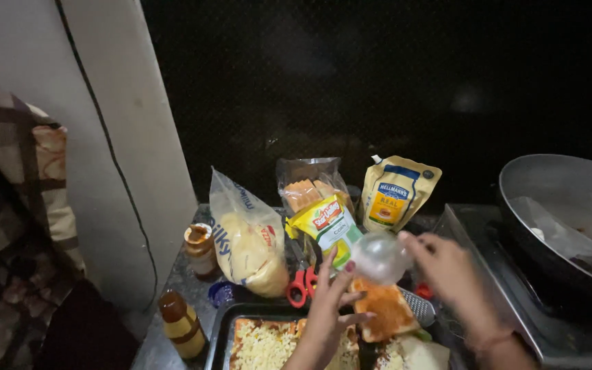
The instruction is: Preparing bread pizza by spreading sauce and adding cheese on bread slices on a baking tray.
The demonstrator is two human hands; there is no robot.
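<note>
A: Both hands are over the tray (222, 329) now. The right hand (447, 270) has a clear bag (380, 257) pinched at its left end, thumb and fingers closed on the plastic.

B: And the left hand (327, 312)?

A: Fingers spread, not gripping anything. Its fingertips rest on the edge of a bread slice (385, 310), sauce side up, orange-brown.

B: So where does the slice lie from the bag?

A: Straight below it and a touch toward the person. The bag hangs just above the slice's far edge, between the two hands. The left hand is the nearer one to the bread and is touching it; the right sits higher and off to the side.

B: What's underneath?

A: A dark tray with slices topped in grated cheese (265, 346). Red scissors (301, 284) lie just beyond the left fingertips.

B: Behind that?

A: A yellow corn pack (327, 223), a white-and-yellow pouch (397, 192), a bag of buns (248, 240), two sauce bottles (181, 322) at the left, and a big pan (563, 199) on the stove at the right.
</note>
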